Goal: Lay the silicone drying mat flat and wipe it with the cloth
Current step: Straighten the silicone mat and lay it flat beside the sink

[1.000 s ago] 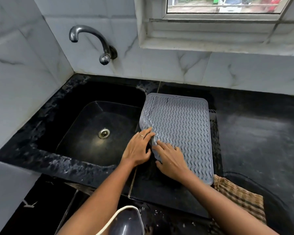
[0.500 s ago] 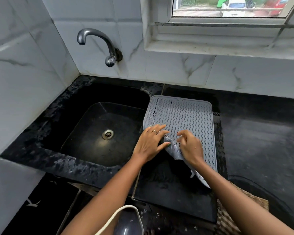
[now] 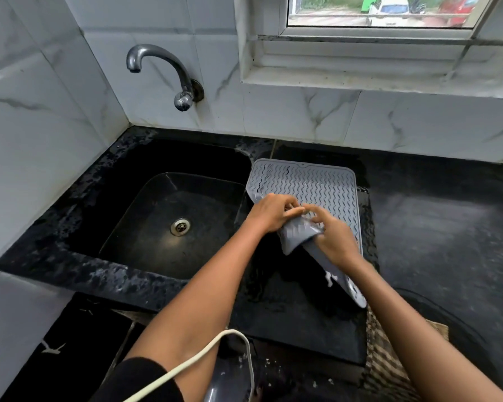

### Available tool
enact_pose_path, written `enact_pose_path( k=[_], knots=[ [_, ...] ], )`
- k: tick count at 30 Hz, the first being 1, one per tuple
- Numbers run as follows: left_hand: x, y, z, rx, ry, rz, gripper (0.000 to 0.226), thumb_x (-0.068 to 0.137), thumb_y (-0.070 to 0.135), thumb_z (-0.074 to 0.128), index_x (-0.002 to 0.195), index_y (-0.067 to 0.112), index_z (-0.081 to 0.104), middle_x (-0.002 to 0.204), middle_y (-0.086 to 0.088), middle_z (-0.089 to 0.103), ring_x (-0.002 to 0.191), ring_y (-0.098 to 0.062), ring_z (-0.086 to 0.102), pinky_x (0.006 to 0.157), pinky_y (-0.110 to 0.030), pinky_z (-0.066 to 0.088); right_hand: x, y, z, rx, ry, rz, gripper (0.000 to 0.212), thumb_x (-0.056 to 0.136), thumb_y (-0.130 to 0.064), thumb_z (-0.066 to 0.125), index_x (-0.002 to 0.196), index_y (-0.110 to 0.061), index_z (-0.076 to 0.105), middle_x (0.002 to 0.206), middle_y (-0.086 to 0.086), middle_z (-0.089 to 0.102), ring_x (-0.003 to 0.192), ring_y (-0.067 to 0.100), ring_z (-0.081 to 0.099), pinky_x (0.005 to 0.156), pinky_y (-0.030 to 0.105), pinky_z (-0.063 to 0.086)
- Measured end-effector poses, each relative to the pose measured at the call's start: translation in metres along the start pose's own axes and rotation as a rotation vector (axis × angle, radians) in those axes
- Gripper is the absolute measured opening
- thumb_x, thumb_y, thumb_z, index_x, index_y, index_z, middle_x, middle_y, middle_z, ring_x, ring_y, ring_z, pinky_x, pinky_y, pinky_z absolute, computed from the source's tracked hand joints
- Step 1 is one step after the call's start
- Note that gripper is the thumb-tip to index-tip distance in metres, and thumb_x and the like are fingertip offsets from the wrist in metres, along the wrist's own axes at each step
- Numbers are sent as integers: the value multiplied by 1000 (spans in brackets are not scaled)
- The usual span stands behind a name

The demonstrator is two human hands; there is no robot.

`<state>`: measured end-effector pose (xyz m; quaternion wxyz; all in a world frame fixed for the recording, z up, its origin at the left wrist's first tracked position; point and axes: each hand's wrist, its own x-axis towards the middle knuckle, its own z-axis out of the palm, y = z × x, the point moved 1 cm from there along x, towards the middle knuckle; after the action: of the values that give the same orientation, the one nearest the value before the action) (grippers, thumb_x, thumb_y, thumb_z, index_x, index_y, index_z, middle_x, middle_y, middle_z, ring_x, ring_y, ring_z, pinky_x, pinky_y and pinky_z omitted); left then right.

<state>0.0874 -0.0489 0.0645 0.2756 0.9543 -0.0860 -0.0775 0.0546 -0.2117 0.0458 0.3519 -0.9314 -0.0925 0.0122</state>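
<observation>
A grey silicone drying mat [image 3: 317,185] with wavy ridges lies on the black counter just right of the sink. Its near left corner is curled up and over, so the smooth underside shows. My left hand [image 3: 270,213] grips that folded corner from the left. My right hand [image 3: 333,236] pinches the same fold from the right, fingers on the mat. The far half of the mat rests flat. A brown checked cloth [image 3: 389,352] lies at the counter's front edge, partly under my right forearm.
A black sink [image 3: 122,224] with a metal drain [image 3: 180,226] sits to the left, under a chrome tap [image 3: 163,74] on the tiled wall. Wet black counter [image 3: 447,227] stretches to the right. A white cable [image 3: 186,369] hangs near my left arm.
The mat's near left corner has been lifted and rolled further toward the far side. Both hands moved away from me and closed together on the fold.
</observation>
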Motion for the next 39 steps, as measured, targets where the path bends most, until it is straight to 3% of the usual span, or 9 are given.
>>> enact_pose_path(
  k=[3,5,7,9,15,21,32,35,39],
  knots=[
    [2,7,-11,89,-79,-54,42,94,56,41,101,25,69,109,-4,70,107,-25,60,91,-39,42,7,-4,-9,214,-157,49,54,91,-16,52,139,-38,40,114,0,60,111,21,56,99,41,44],
    [1,8,-15,181,-202,-107,41,94,52,39,115,31,67,128,-2,63,124,-22,51,117,-50,15,2,-13,-12,377,-393,54,53,92,-19,54,140,-37,39,136,0,52,129,17,45,108,34,35],
    [-5,2,-13,212,-404,-171,44,95,48,37,126,29,62,138,-2,56,131,-21,45,118,-51,3,-7,-17,-9,268,-685,58,69,85,-36,65,143,-41,28,154,-2,29,140,14,25,111,36,24],
    [-18,-9,-4,95,-563,-265,47,95,45,42,136,24,53,147,-5,46,134,-25,42,117,-51,18,-13,-13,-2,-29,-840,88,96,70,-65,66,147,-45,12,160,-4,-1,147,22,-3,115,53,8],
    [-67,-38,64,278,-340,-180,69,101,43,30,153,17,-7,161,-7,-14,149,-27,-12,121,-45,-4,-32,2,53,-436,-628,111,80,90,-66,35,149,-35,-10,156,5,-27,142,34,-25,115,58,-8],
    [-82,-52,94,280,-139,-148,66,101,42,24,152,21,-12,160,-2,-19,148,-21,-19,119,-41,-10,-43,24,69,-518,-585,45,79,90,-69,24,144,-37,-23,152,3,-35,138,31,-35,113,56,-17],
    [-80,-35,87,157,-30,-219,67,96,38,42,153,19,12,163,-2,3,150,-21,0,121,-42,3,-31,17,52,-436,-620,63,79,89,-55,48,149,-39,-1,159,1,-18,145,29,-19,115,54,-5],
    [-75,-25,83,137,38,-227,62,93,35,50,148,20,26,159,-5,18,147,-24,14,119,-44,15,-18,10,31,-315,-621,41,60,92,-45,51,146,-29,31,160,4,14,147,26,9,117,52,13],
    [-66,-4,83,115,89,-175,54,93,36,50,143,24,36,153,-2,31,141,-23,26,115,-43,21,-6,3,-5,-145,-618,19,37,94,-27,55,128,-11,57,133,8,57,120,22,53,104,38,41]
  ],
)
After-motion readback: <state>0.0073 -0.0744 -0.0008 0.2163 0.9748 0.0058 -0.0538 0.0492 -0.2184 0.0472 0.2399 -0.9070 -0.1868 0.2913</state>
